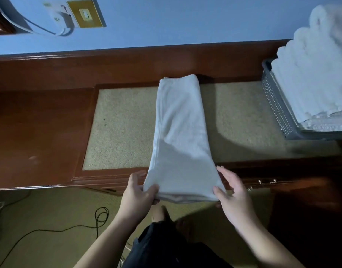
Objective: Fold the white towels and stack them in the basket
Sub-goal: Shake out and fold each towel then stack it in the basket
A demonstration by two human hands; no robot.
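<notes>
Towel: white, folded into a long narrow strip, lying lengthwise on the beige inlay of the wooden desk, near end hanging just over the front edge of the desk. Layered hem edges visible along its left side and at the near end; surface smooth, only a few soft creases (thin cotton, probably limp when lifted).

Left hand at the near left corner of the towel, thumb on top and fingers under, pinching the layers. Right hand at the near right corner, thumb over the edge, other fingers fairly straight and spread beside the cloth; whether really gripping or only steadying, hard to tell.

Progress, as a judgement: well along. Basket, grey and perforated, right of the towel and well apart from it, already piled high with folded white towels. For this towel, lengthwise folds done; still left, probably folding the near end toward the far end, then placing on the pile in the basket. No other unfolded towels in view.
</notes>
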